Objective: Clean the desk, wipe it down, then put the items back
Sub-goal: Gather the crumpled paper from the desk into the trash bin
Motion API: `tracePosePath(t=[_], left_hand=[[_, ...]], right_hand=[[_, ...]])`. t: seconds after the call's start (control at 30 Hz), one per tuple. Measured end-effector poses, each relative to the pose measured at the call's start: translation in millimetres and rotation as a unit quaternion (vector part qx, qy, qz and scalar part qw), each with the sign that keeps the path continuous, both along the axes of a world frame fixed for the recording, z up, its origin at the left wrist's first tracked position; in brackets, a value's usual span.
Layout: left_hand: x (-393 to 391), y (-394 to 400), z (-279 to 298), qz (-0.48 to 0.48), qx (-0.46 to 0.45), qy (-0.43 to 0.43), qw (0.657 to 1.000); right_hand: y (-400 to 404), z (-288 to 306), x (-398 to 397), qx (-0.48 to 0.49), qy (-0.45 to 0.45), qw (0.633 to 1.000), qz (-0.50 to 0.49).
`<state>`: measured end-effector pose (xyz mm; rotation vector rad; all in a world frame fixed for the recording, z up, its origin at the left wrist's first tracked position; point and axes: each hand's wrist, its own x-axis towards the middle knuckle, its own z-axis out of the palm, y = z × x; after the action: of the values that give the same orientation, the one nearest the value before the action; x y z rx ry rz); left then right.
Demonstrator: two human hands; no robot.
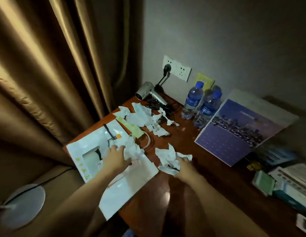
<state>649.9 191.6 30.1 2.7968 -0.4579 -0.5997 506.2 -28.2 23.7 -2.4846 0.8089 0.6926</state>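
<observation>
Crumpled white paper scraps (145, 117) litter desk (183, 139).

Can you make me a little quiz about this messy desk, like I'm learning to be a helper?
1. True or false: the two water bottles have blue caps.
2. What silver thing lies by the wall socket? A) a kettle B) a hair dryer C) a torch
3. What are the left hand and right hand both reaching onto?

Key:
1. True.
2. B; its cord runs up to a plug in the socket.
3. Crumpled white paper. More scraps lie across the desk, and a pen rests on the white bag.
</observation>
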Motion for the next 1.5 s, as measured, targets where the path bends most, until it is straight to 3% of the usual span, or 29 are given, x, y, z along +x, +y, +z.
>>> tracePosePath(t=[0.37, 0.57, 0.77, 1.07, 1.17, 1.5], left_hand=[[34.5, -17.0, -34.0, 0.003, 0.015, 0.066, 0.998], [35.8, -16.5, -44.6, 0.018, 0.014, 0.037, 0.999], [40.8, -11.0, -53.4, 0.009, -0.01, 0.02, 1.0], [49.6, -9.3, -49.4, 0.025, -0.062, -0.01, 0.998], [54.6, -15.5, -39.9, 0.02, -0.079, -0.039, 0.996], [58.0, -49.1, -23.7, -0.077, -0.104, -0.044, 0.991]], right_hand=[[12.8, -22.7, 36.4, -0.056, 0.079, 0.995, 0.012], [19.6, -24.6, 42.5, -0.091, 0.055, 0.994, 0.026], [28.6, -32.8, 36.9, -0.021, 0.033, 0.999, -0.024], [17.7, -16.7, 52.6, 0.002, -0.051, 0.994, -0.093], [9.4, -10.4, 58.6, 0.054, -0.089, 0.981, -0.163], [1.7, -7.2, 62.5, 0.08, -0.056, 0.979, -0.179]])
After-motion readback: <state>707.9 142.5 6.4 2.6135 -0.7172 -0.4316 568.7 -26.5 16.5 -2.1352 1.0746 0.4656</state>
